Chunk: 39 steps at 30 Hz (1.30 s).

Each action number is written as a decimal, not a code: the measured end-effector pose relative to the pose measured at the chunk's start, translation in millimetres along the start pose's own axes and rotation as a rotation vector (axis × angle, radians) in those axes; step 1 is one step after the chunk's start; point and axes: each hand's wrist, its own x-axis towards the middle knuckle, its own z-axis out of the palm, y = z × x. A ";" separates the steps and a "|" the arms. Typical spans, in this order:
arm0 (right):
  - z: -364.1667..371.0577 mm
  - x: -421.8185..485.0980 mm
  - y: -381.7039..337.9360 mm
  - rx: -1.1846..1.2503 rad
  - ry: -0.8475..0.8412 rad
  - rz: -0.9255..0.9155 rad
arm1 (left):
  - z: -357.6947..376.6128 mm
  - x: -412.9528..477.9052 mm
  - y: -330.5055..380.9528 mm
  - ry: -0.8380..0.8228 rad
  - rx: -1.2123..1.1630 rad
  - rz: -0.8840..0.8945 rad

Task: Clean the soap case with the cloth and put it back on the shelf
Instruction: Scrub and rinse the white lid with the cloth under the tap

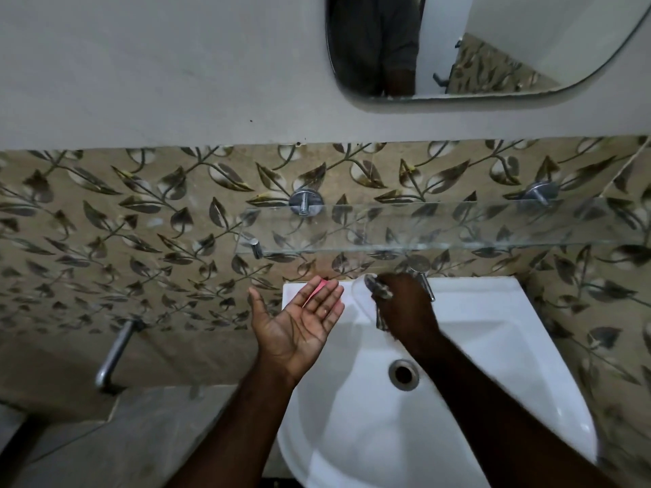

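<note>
Head view: wiping under way, shelf not yet reached

Right hand (405,308) grips a grey cloth (381,317) against the clear case (360,294) above the sink (493,329) rim; whether it also grips the case I cannot tell. Left hand (299,322) lies flat, palm up, holding nothing, with a pink sliver (318,288) behind its fingers. Cleaning looks partway done. Returning the case to the glass shelf (440,223) above remains.
</note>
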 end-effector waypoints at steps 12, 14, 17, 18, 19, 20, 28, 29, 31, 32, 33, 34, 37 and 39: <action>-25.0 -83.7 -42.0 0.044 -0.040 -0.257 | 28.6 -9.7 -18.0 -0.047 0.161 -0.012; -32.4 -93.6 -61.1 0.209 0.018 -0.200 | 35.8 -9.4 -19.9 -0.058 0.222 0.000; -41.5 -132.1 -103.0 0.215 0.091 -0.413 | 40.2 -7.2 -16.2 -0.055 0.289 -0.028; -41.1 -137.8 -103.0 0.164 0.068 -0.486 | 39.8 -8.9 -15.4 -0.076 0.262 -0.040; -40.6 -134.7 -97.7 0.116 0.043 -0.534 | 37.2 -10.3 -15.2 -0.086 0.259 -0.021; -37.4 -124.2 -85.4 0.064 0.012 -0.543 | 38.2 -13.9 -15.7 -0.086 0.233 -0.015; -47.0 -117.0 -125.1 0.106 -0.082 -0.361 | 38.4 -20.3 -24.0 0.016 0.465 0.014; -44.9 -113.9 -131.6 0.062 -0.076 -0.290 | 34.8 -20.3 -22.8 0.003 0.429 -0.002; -48.7 -96.1 -115.1 0.026 -0.087 -0.364 | 34.0 -24.3 -21.6 0.033 0.344 -0.054; -54.1 -85.8 -95.8 -0.005 -0.112 -0.442 | 35.7 -26.9 -23.3 0.042 0.342 -0.039; -61.9 -75.2 -79.6 -0.041 -0.141 -0.417 | 33.4 -25.4 -25.6 0.019 0.360 -0.032; -72.9 -67.7 -72.4 -0.034 -0.173 -0.328 | 35.5 -29.4 -29.8 -0.011 0.374 -0.041; -73.7 -76.2 -93.4 -0.018 -0.099 -0.310 | 40.1 -33.8 -34.9 0.013 0.369 -0.042; -62.7 -90.0 -112.2 -0.092 -0.172 -0.470 | 42.2 -37.2 -32.7 -0.008 0.353 -0.056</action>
